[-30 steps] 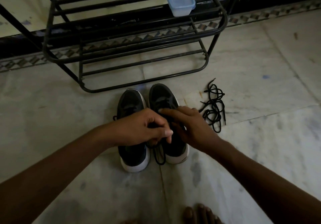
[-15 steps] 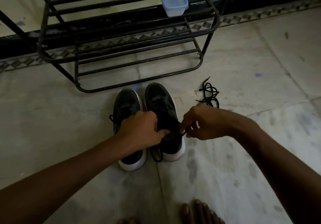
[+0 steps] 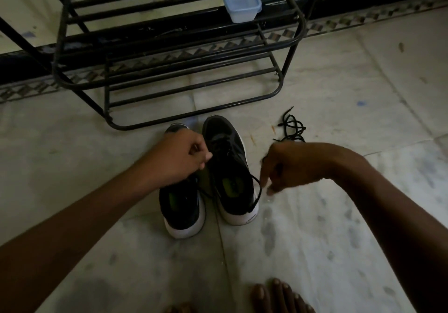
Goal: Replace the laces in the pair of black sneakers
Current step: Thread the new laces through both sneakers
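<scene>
Fingers of the right hand pinch a thin black lace, likely limp and light, best gripped near its tip. On the left hand the fingers curl; their hold is hidden. The black white-soled sneakers sit paired on the floor.

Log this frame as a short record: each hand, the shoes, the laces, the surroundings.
left hand: fingers curled over the lacing of the right-hand sneaker; what it holds is unclear
right hand: pinches a lace drawn sideways from that sneaker
other sneaker: beside it, partly under the left hand
spare laces: tangled on the floor
shoe rack: beyond the sneakers, lidded container on it
</scene>
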